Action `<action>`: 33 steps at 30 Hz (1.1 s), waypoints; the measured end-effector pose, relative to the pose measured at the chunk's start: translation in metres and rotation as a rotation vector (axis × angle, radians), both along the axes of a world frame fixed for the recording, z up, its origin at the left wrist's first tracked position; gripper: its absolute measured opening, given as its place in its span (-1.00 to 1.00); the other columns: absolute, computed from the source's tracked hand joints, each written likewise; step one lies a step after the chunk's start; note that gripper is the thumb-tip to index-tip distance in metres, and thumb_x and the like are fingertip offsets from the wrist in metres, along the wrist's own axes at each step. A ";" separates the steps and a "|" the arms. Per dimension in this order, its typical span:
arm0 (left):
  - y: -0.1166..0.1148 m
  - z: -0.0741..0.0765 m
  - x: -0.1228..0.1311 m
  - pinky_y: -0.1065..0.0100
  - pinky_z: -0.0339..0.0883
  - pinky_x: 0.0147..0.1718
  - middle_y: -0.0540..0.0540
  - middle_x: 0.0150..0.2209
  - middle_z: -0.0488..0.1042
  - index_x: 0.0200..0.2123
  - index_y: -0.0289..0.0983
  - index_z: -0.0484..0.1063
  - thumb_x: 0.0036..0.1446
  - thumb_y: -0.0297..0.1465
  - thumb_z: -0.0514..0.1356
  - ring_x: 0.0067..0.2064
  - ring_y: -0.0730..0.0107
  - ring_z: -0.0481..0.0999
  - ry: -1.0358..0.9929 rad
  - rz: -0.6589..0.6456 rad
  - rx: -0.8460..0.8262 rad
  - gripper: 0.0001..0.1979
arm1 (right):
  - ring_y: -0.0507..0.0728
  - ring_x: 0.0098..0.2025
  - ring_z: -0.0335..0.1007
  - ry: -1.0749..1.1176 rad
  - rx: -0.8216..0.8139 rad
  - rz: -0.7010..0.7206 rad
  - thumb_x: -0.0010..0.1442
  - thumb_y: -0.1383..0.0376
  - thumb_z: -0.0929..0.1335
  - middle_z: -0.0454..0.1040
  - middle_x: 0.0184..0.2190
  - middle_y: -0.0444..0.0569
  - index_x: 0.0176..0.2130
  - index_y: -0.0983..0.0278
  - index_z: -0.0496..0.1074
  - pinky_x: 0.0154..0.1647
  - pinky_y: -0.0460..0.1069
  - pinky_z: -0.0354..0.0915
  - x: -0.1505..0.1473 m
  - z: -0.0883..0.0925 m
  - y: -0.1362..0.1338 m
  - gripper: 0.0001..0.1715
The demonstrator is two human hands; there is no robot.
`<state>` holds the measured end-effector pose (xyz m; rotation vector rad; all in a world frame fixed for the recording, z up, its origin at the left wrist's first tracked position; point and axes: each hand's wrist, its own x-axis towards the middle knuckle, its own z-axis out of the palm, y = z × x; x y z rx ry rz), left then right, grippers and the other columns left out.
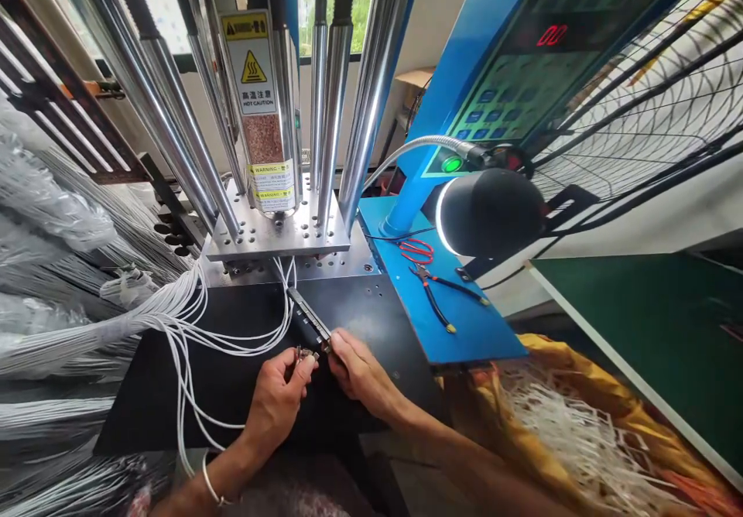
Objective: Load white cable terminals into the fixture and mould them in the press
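My right hand (355, 368) is closed around the near end of a narrow metal bar (309, 315) with slots along it, which slants up and left over the black work plate (232, 389). Just left of it, my left hand (279, 393) pinches small metal pieces (304, 355) between thumb and fingers; their exact shape is too small to tell. A bundle of white cables (191, 323) comes in from the left, and several of them loop up beside the bar's far end, under the machine's steel plate (279, 240).
Behind the work plate stands a press with steel columns (371, 91) and a hot caution label (253, 76). A round lamp (487, 211) hangs at the right above a blue shelf (446, 300) with cutters (433, 289). White scraps (580, 432) fill a yellow bag.
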<state>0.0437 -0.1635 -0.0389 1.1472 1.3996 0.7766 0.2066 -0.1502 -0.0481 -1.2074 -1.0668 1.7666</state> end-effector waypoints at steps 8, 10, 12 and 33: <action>-0.001 0.003 0.011 0.53 0.11 -0.65 0.03 -0.55 0.31 -0.45 -0.30 0.40 0.16 -0.08 0.18 -0.56 0.52 0.26 0.007 -0.028 -0.030 -0.62 | -0.07 -0.63 -0.11 -0.034 0.009 0.055 0.34 -0.07 0.15 0.07 -0.61 -0.28 -0.40 0.21 0.09 -0.65 -0.14 -0.09 0.000 -0.002 0.000 -0.53; 0.000 0.005 0.013 0.54 0.10 -0.66 0.03 -0.54 0.31 -0.42 -0.31 0.42 0.14 -0.07 0.19 -0.57 0.53 0.25 -0.038 -0.002 -0.074 -0.62 | -0.06 -0.62 -0.12 -0.025 0.011 0.055 0.34 -0.07 0.15 0.05 -0.61 -0.28 -0.40 0.21 0.09 -0.64 -0.14 -0.10 0.000 -0.002 0.000 -0.53; 0.000 0.007 0.014 0.54 0.09 -0.66 0.04 -0.53 0.30 -0.39 -0.32 0.44 0.13 -0.07 0.20 -0.57 0.55 0.24 -0.082 0.024 -0.109 -0.62 | -0.05 -0.61 -0.11 -0.038 0.023 0.059 0.35 -0.07 0.14 0.06 -0.60 -0.27 -0.39 0.21 0.11 -0.62 -0.13 -0.08 0.001 -0.001 0.000 -0.54; 0.006 0.019 -0.002 0.51 0.21 -0.58 0.05 -0.58 0.29 -0.40 -0.32 0.46 0.16 -0.11 0.18 -0.56 0.54 0.23 -0.062 -0.115 -0.148 -0.64 | -0.06 -0.67 -0.15 0.023 -0.022 0.137 0.34 -0.03 0.17 0.06 -0.63 -0.29 -0.40 0.20 0.08 -0.69 -0.11 -0.13 0.008 0.002 -0.002 -0.58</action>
